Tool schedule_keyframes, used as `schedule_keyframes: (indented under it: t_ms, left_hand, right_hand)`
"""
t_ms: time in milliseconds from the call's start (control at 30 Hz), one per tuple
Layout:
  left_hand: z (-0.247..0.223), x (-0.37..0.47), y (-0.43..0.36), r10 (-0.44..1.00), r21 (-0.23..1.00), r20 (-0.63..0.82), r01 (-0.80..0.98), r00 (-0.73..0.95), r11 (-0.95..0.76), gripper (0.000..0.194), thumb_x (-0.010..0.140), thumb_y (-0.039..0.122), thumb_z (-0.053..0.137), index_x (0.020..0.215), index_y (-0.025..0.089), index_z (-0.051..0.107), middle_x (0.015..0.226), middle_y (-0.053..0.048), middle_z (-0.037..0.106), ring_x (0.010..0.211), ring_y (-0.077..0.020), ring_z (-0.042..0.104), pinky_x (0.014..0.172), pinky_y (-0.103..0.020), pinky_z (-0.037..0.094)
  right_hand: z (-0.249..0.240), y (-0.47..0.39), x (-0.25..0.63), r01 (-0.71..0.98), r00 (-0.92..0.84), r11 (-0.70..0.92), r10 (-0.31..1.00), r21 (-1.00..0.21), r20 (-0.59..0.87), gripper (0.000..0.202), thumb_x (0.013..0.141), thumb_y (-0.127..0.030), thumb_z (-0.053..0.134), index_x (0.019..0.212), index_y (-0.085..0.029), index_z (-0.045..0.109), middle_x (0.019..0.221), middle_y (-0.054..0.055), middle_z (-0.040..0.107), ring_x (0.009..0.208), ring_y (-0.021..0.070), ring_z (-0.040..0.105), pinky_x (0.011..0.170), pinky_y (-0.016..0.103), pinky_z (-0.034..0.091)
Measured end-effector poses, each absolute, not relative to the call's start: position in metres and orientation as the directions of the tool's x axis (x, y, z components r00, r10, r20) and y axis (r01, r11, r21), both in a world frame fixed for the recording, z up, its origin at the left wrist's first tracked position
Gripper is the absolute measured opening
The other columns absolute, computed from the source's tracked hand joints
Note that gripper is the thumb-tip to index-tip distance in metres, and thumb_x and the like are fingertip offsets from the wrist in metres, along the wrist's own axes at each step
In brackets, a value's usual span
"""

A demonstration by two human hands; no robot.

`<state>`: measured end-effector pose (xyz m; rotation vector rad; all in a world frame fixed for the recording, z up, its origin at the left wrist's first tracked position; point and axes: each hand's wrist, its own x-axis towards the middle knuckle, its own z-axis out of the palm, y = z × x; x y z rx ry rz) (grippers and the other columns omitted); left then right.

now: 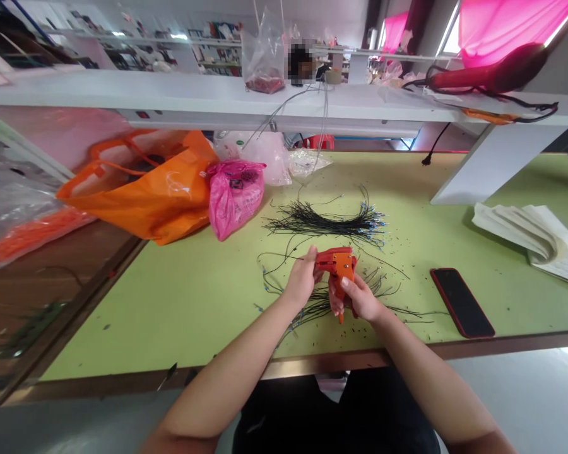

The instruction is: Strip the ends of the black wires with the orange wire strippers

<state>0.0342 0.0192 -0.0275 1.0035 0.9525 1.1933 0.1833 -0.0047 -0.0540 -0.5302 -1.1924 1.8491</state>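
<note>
Fingers of the right hand (365,302) clamp around the pistol-shaped orange tool (343,262), wrist angled inward; the left hand (301,277), thumb raised, meets its red nose, grip unclear; loose black wires (313,308) lie below, a black wire bundle (332,222) beyond

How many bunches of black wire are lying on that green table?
2: the far bunch lies beyond the orange-and-red tool; the near bunch lies closer, partly hidden by the right hand. More wire may be hidden there.
</note>
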Motion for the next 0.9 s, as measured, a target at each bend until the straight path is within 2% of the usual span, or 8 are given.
schedule_keyframes:
  t_ms: [133,200,300,400,533,633,733,900]
  left_hand:
    - [-0.023,0.024,0.017,0.996,0.991,0.068,-0.121,0.055,-0.061,0.071,0.081,0.088,0.049,0.055,0.021,0.046,0.048,0.004,0.035,0.045,-0.0103,0.030,0.045,-0.028,0.024]
    - [-0.022,0.021,0.016,0.990,0.985,0.132,-0.118,0.038,-0.127,0.071,0.083,0.086,0.049,0.054,0.022,0.044,0.046,0.004,0.034,0.044,-0.0110,0.031,0.045,-0.029,0.024]
    - [-0.021,0.017,0.017,0.981,0.963,0.192,-0.198,0.021,-0.184,0.071,0.088,0.080,0.049,0.049,0.022,0.038,0.043,0.003,0.035,0.042,-0.0112,0.034,0.045,-0.028,0.030]
    - [-0.017,0.014,0.019,0.975,0.928,0.222,-0.303,-0.019,-0.217,0.069,0.088,0.073,0.059,0.048,0.021,0.037,0.049,0.000,0.049,0.050,-0.0119,0.046,0.052,-0.027,0.040]
    - [-0.003,0.016,0.015,0.994,0.827,0.109,-0.555,0.004,-0.088,0.068,0.084,0.064,0.071,0.049,0.018,0.034,0.070,-0.003,0.064,0.056,-0.0088,0.049,0.052,-0.023,0.044]
    - [0.006,0.017,0.011,0.996,0.728,-0.026,-0.681,0.089,0.080,0.065,0.089,0.051,0.071,0.050,0.017,0.031,0.062,0.002,0.053,0.045,-0.0037,0.034,0.044,-0.018,0.038]
    - [0.012,0.017,0.009,0.993,0.680,-0.039,-0.725,0.116,0.111,0.065,0.091,0.046,0.072,0.050,0.017,0.030,0.053,0.006,0.036,0.041,-0.0034,0.027,0.041,-0.016,0.036]
    - [0.018,0.015,0.008,0.997,0.699,0.005,-0.713,0.077,0.052,0.070,0.086,0.049,0.077,0.046,0.017,0.029,0.052,0.005,0.037,0.041,-0.0031,0.029,0.039,-0.015,0.037]
  right_hand:
    - [-0.056,-0.006,0.182,-0.446,-0.558,-0.208,0.825,-0.870,0.089,0.054,0.086,-0.070,0.066,0.081,-0.017,0.060,0.051,-0.005,0.052,0.041,0.0107,0.048,0.044,0.024,0.047]
    - [-0.055,-0.007,0.183,-0.472,-0.545,-0.209,0.833,-0.856,0.097,0.057,0.084,-0.074,0.064,0.081,-0.017,0.061,0.050,-0.006,0.051,0.039,0.0102,0.046,0.042,0.023,0.046]
    - [-0.052,-0.007,0.184,-0.524,-0.515,-0.199,0.849,-0.828,0.122,0.061,0.083,-0.079,0.061,0.078,-0.018,0.059,0.048,-0.007,0.047,0.037,0.0087,0.040,0.040,0.023,0.042]
    - [-0.051,-0.007,0.184,-0.541,-0.505,-0.183,0.851,-0.821,0.143,0.059,0.084,-0.077,0.061,0.076,-0.019,0.056,0.046,-0.008,0.044,0.035,0.0081,0.036,0.039,0.022,0.041]
    - [-0.054,-0.006,0.181,-0.533,-0.514,-0.190,0.847,-0.825,0.136,0.058,0.084,-0.076,0.062,0.077,-0.019,0.056,0.046,-0.009,0.044,0.034,0.0080,0.036,0.038,0.023,0.042]
    - [-0.056,-0.006,0.180,-0.528,-0.516,-0.196,0.847,-0.826,0.129,0.060,0.084,-0.079,0.060,0.079,-0.019,0.057,0.047,-0.008,0.045,0.034,0.0077,0.035,0.038,0.022,0.040]
    - [-0.057,-0.006,0.180,-0.500,-0.525,-0.193,0.843,-0.845,0.118,0.064,0.082,-0.082,0.058,0.080,-0.018,0.058,0.048,-0.008,0.045,0.035,0.0081,0.037,0.039,0.022,0.040]
    - [-0.059,-0.008,0.180,-0.497,-0.509,-0.162,0.850,-0.852,0.135,0.072,0.077,-0.090,0.053,0.081,-0.018,0.058,0.049,-0.007,0.046,0.036,0.0091,0.039,0.038,0.023,0.041]
